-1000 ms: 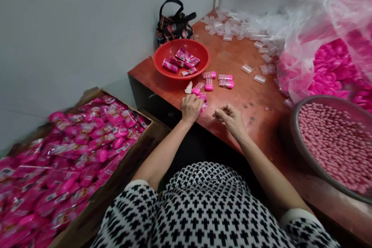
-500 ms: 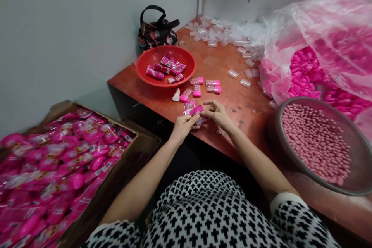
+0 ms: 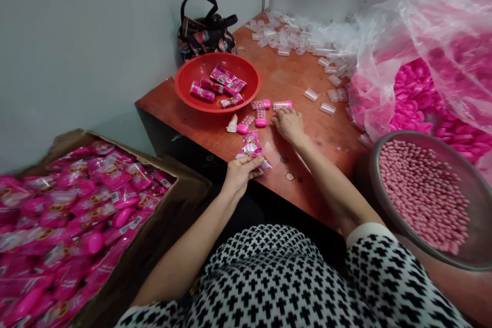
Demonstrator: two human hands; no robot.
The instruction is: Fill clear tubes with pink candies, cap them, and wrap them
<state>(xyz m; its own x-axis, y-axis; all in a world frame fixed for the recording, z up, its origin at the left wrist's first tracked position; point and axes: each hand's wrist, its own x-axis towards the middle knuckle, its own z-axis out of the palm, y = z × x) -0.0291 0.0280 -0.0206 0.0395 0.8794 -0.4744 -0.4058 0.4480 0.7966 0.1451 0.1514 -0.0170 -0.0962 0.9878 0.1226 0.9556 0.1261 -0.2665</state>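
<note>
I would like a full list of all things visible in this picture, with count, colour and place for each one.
wrappers: a small bunch, pink, held in the left hand at the table edge
filled tubes: about four, pink caps, on the table before the bowl
red bowl: one, red, far left of the table, a few wrapped packs inside
table: one, reddish brown
empty tubes: many, clear, far side of the table
plastic bag: one, clear, right, full of pink caps
metal basin: one, grey, near right, full of pink candies
cardboard box: one, brown, left, full of pink packs
handbag: one, black, patterned, by the wall
left hand: holds the wrappers
right hand: on the table, at the filled tubes
</note>
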